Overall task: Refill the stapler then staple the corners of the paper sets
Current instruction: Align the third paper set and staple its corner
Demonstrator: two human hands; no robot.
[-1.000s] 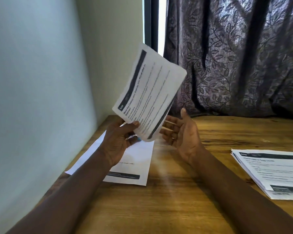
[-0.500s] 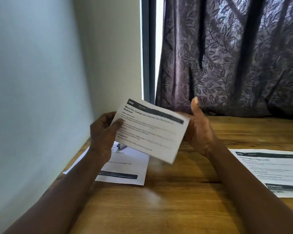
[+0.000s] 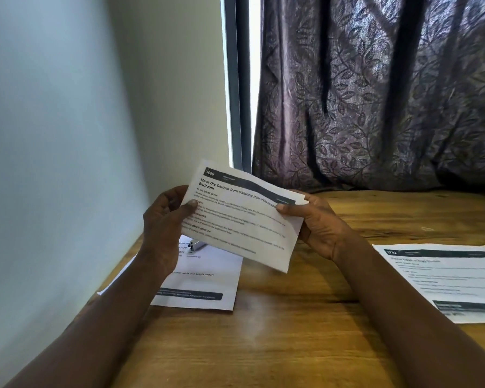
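Left hand point(image 3: 164, 219) and right hand point(image 3: 317, 225) each pinch an end of the white printed paper set point(image 3: 241, 219), held off the wooden table point(image 3: 291, 331), likely squaring sheets for stapling.

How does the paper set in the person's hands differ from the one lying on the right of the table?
The held paper set is up off the table, tilted, pinched by the left hand and right hand; the right paper set lies flat, untouched. Both are white printed pages with dark header bands.
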